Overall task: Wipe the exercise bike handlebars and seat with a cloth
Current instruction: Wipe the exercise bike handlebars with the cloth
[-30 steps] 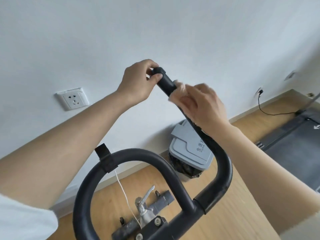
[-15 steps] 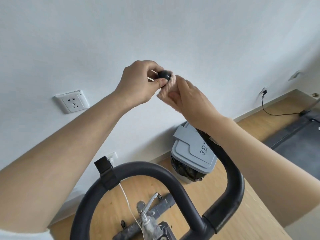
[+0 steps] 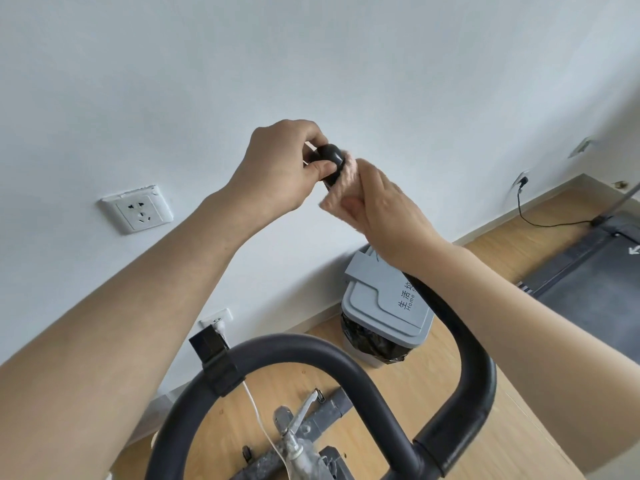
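The black padded handlebar [image 3: 460, 344] of the exercise bike loops up from the bottom of the view to a rounded tip [image 3: 330, 155]. My left hand [image 3: 277, 168] pinches that tip between thumb and fingers. Just below the tip, my right hand [image 3: 384, 209] grips a pale pink cloth [image 3: 341, 187] wrapped around the bar. The bar under my right hand and wrist is hidden. The seat is out of view.
A grey lidded bin [image 3: 384, 310] with a black liner stands on the wooden floor by the white wall. A wall socket [image 3: 138, 209] sits left, a treadmill [image 3: 595, 271] with a black cable right. The bike's metal stem [image 3: 294, 441] and white cord lie below.
My right hand slid the cloth up the bar from mid-grip to just below the tip. My left hand kept hold of the tip. The view shifted slightly.
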